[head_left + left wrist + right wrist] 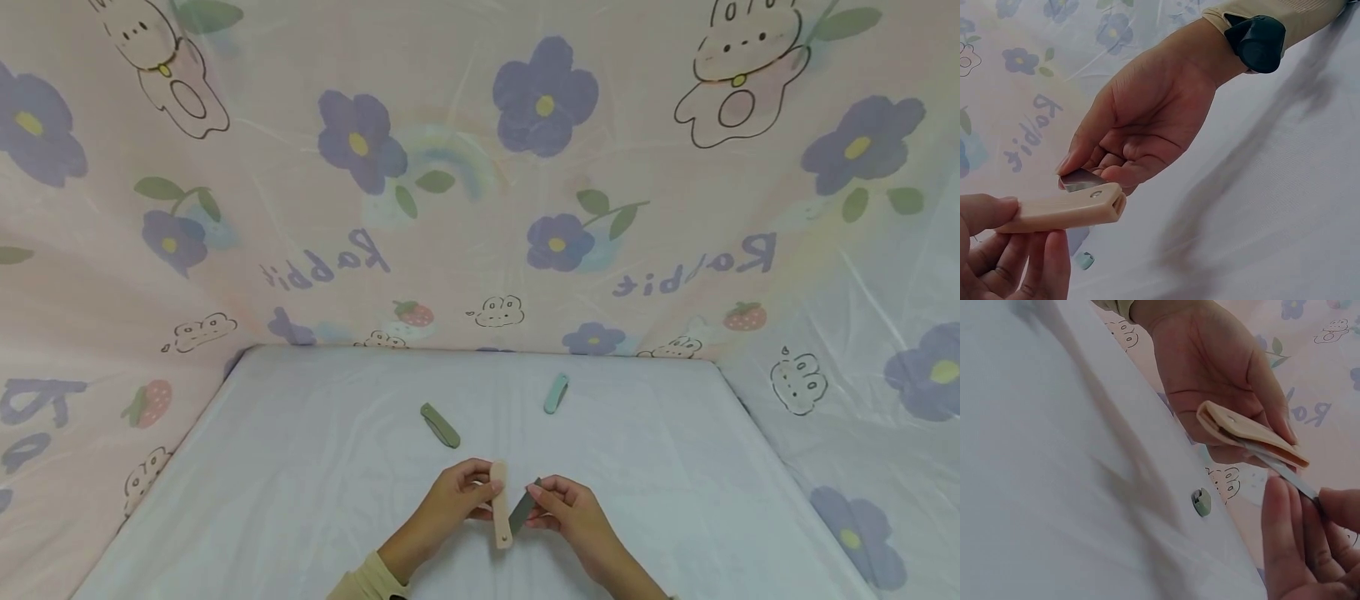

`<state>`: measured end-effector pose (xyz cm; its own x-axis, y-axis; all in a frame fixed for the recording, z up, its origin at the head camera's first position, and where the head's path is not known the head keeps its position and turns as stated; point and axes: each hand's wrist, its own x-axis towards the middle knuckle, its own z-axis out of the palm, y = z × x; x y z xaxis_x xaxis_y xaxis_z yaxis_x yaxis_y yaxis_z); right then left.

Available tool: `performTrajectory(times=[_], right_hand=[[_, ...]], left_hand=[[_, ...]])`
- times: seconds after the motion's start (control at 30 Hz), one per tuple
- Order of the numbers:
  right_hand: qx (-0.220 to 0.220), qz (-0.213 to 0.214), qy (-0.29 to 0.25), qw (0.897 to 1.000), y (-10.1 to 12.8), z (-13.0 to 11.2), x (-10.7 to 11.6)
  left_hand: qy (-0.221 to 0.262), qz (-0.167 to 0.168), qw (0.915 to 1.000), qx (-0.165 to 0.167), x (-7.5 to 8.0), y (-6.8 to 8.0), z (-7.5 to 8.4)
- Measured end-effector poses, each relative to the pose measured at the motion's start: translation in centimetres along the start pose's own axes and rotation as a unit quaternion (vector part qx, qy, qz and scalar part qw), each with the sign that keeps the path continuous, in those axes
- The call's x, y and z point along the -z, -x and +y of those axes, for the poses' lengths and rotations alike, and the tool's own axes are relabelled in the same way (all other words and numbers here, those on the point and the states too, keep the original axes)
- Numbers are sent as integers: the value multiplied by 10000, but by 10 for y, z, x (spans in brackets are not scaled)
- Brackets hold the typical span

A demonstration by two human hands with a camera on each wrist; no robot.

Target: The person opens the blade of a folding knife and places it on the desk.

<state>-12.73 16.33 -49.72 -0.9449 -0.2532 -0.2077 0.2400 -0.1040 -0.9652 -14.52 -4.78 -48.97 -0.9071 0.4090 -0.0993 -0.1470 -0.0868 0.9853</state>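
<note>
From my remote station, I see a pink curtain point(480, 208) printed with purple flowers, rabbits and the word "Rabbit" walling in three sides of a bench point(300, 500) covered by a pale, glossy sheet.

Low in the middle of the head view, two bare hands meet just above that sheet. The left hand point(450, 500), in a beige sleeve point(367, 582), has its thumb and fingers curled round a beige folding-knife handle point(499, 504); the grip is narrow, on the handle's far end, with the pivot end pointing back toward the person. The right hand point(566, 508) pinches the grey metal blade point(522, 510) near its tip, fingers closed tight on it. The blade is swung partway out, making a narrow V with the handle, the two joined at the near end; the right wrist view shows it emerging from the handle's slot. A dark wrist-worn device point(1259, 39) sits on the right wrist in the left wrist view.

Farther back on the bench lie two closed folding knives, well apart from each other and from the hands: an olive green one point(440, 425) to the left, lying at a slant, and a mint green one point(556, 393) to the right, nearer the curtain.
</note>
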Motion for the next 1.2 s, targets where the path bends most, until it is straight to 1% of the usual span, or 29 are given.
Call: performTrajectory(times=[0.23,0.5,0.8,0.93,1.03,1.2], right_hand=[[-73,84,-67,9999,2,-1,2],[-140,183,-98,9997,3,-1,7],[-98,294,-116,9995,5,-3,12],[-86,361,-186,9991,6,-5,13],[-73,345,-283,9990,7,-5,14],[11,246,-415,9988,9,-6,15]], left_hand=[[216,54,9998,10,2,-1,-3],[424,307,9986,53,2,-2,-5],[669,470,9966,85,4,-3,-4],[807,547,9952,42,6,-3,-4],[911,541,9944,-15,7,-3,-3],[1053,591,9927,-19,8,-3,-4]])
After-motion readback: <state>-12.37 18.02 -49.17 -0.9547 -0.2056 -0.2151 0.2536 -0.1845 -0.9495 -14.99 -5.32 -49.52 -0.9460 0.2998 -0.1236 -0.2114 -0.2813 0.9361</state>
